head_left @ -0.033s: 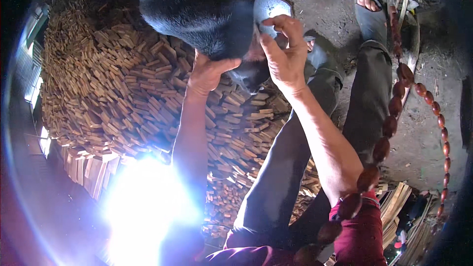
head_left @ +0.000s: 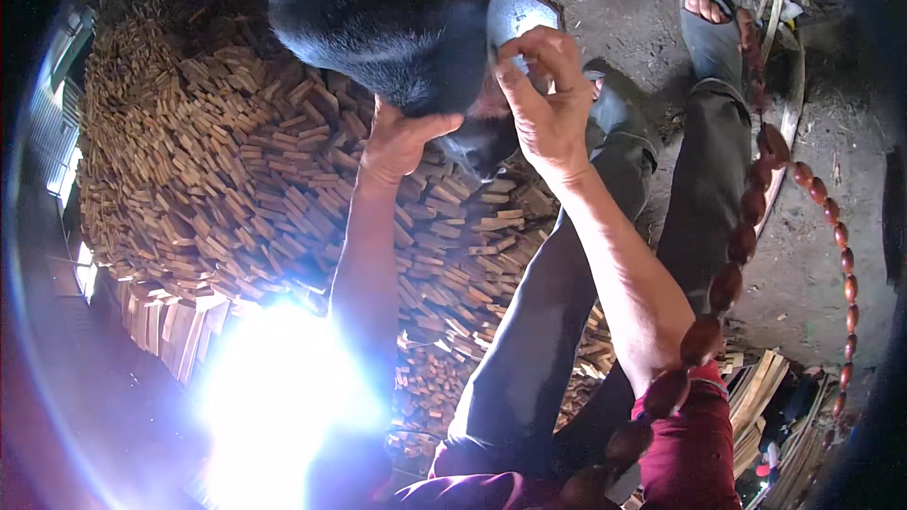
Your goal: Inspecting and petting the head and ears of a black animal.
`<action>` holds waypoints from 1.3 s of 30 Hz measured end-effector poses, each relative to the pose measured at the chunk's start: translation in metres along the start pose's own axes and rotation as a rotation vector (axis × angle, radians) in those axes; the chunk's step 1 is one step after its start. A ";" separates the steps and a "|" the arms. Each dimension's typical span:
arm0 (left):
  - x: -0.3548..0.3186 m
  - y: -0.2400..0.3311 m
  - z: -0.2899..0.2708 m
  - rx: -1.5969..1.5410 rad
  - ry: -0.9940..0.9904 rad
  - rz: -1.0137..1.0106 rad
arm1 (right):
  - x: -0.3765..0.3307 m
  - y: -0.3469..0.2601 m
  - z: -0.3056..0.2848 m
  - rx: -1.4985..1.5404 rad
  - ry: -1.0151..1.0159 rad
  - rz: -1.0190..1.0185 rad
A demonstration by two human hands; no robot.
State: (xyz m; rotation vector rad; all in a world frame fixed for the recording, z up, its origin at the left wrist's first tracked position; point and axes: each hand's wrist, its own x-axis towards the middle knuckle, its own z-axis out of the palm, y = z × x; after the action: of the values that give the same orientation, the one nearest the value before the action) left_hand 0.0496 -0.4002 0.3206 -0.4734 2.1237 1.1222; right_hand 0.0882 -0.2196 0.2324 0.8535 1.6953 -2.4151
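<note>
A large animal with short black fur [head_left: 378, 28] fills the upper middle; its kind cannot be told. My left hand [head_left: 402, 144] grips its lower edge, thumb lying across, other fingers hidden behind the fur. My right hand [head_left: 548, 99] is at the animal's right side with thumb and forefinger curled toward each other in a pinch beside a pinkish bare patch [head_left: 491, 97]. What lies between those fingertips is too small to make out. Below hangs a dark part of the animal [head_left: 477, 153], between my hands. Behind my right fingertips shows a shiny blue-grey flat surface [head_left: 522, 11].
Many short pieces of split wood [head_left: 217, 151] cover the ground at the left. My legs in dark trousers [head_left: 704, 198] and sandals [head_left: 709, 33] stand on bare earth [head_left: 633, 0]. A brown bead string [head_left: 742, 244] dangles before the view. Longer boards [head_left: 756, 392] lie lower right.
My right hand's fingertips have shifted slightly left and closer together. The bead string has swung a little left. My left hand and the animal stay as they were.
</note>
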 end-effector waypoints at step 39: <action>0.005 0.002 0.007 0.153 -0.029 0.001 | 0.006 -0.006 0.000 -0.171 -0.239 -0.096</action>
State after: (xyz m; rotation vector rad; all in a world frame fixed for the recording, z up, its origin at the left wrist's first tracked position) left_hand 0.0476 -0.3939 0.3151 -0.3827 2.1644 0.9522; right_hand 0.0811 -0.2158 0.2352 0.4521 1.8504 -2.2772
